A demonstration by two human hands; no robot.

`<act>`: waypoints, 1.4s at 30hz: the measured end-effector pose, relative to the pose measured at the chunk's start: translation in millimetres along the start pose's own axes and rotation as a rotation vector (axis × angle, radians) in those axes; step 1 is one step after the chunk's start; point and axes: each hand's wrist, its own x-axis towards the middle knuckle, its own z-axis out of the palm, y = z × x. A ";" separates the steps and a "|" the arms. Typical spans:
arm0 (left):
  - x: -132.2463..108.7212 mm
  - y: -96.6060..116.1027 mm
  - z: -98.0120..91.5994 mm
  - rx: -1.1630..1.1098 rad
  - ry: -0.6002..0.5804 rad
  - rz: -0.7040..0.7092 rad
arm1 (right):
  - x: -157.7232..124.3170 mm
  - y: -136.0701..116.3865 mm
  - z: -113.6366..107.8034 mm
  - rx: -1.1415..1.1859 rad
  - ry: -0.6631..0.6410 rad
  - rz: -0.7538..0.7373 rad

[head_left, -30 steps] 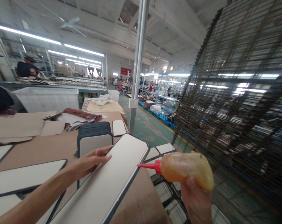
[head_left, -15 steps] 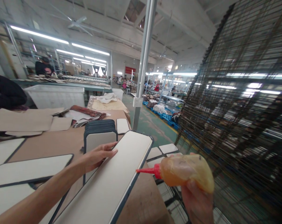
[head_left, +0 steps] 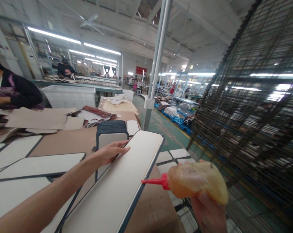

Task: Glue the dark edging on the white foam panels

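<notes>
A long white panel [head_left: 122, 174] with rounded corners and a dark blue edge is held tilted in front of me. My left hand [head_left: 113, 151] grips its left edge, thumb on the white face and fingers partly hidden. In my right hand [head_left: 206, 207] is a squeeze glue bottle [head_left: 197, 181] of amber liquid, lying nearly level. Its red nozzle tip meets the panel's right edge, about midway along. Behind the left hand stands a stack of similar dark-edged panels [head_left: 112, 129].
More white panels [head_left: 44, 165] lie on the brown table [head_left: 56, 142] at left, with beige sheets [head_left: 37, 119] beyond. A co-worker [head_left: 13, 84] sits at far left. A metal post [head_left: 156, 64] rises ahead, and a wire mesh rack [head_left: 253, 97] stands at right.
The camera view has turned left, so the surroundings sit further right and more of the co-worker shows. Against the panel's right edge, the nozzle tip sits slightly nearer to me.
</notes>
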 end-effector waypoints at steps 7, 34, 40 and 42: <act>3.4 5.0 2.7 -0.029 0.040 -0.016 | -5.8 -3.2 3.6 0.049 0.045 0.089; 18.3 27.1 2.4 -0.046 0.194 0.003 | -31.3 1.0 1.4 0.025 -0.016 0.258; 19.8 29.9 -2.8 -0.063 0.265 -0.002 | -34.1 10.8 -12.6 0.017 -0.072 0.282; 19.1 31.6 -4.2 -0.070 0.285 0.004 | -38.2 17.7 -24.4 -0.013 -0.143 0.288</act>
